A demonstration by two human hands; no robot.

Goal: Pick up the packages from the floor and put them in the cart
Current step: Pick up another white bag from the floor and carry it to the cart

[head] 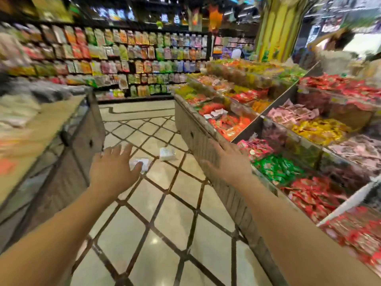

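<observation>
Two small white flat packets [167, 154] [139, 163] on tiled floor [175, 213] ahead, likely light, crinkly, slippery; best pinched by edges; left hand [112, 168] and right hand [227, 162] both spread, empty.

Aisle floor [165, 213] runs down centre toward 12 o'clock. Display bin [268, 129] along right side, 1 to 4 o'clock, divided into compartments holding heaped packets. Second display stand [68, 141] along left, 8 to 10 o'clock. Wall shelving [123, 58] across far end at 12 o'clock, behind both. Two packages on floor between bins: near package [144, 163] at 12 o'clock, partly behind left hand [112, 170]; far package [167, 154] just beyond, toward 1 o'clock. Right hand [227, 162] before right bin's wall.
</observation>
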